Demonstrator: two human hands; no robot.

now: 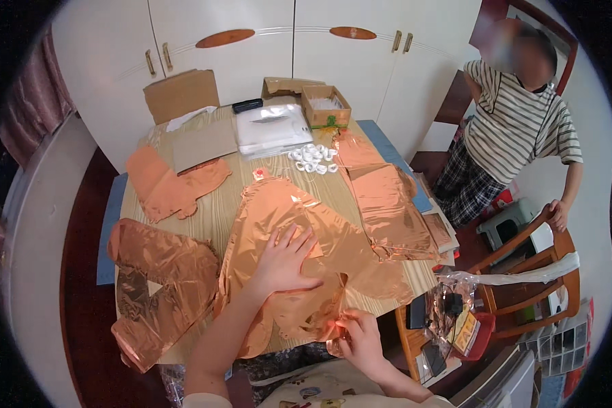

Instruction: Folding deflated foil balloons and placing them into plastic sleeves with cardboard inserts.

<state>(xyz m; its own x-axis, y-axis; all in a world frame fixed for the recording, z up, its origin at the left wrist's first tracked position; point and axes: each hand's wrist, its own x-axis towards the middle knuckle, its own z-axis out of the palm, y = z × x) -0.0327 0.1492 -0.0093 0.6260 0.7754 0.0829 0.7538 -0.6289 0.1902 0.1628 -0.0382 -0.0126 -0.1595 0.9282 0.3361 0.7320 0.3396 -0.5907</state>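
Note:
A flat, shiny copper foil balloon (279,211) lies spread across the middle of the wooden table (224,204). My left hand (284,260) rests flat on it with the fingers spread, pressing the foil down. My right hand (360,336) pinches the balloon's lower edge near the table's front rim. More copper foil balloons lie around it: one at the front left (160,285), a paler one at the back left (166,183), and a stack on the right (387,204).
Several small white rings (313,158), a clear plastic packet stack (272,129), an open cardboard box (326,105) and cardboard sheets (200,143) sit at the table's far side. A person in a striped shirt (517,129) stands at right beside a wooden chair (530,272). White cupboards stand behind.

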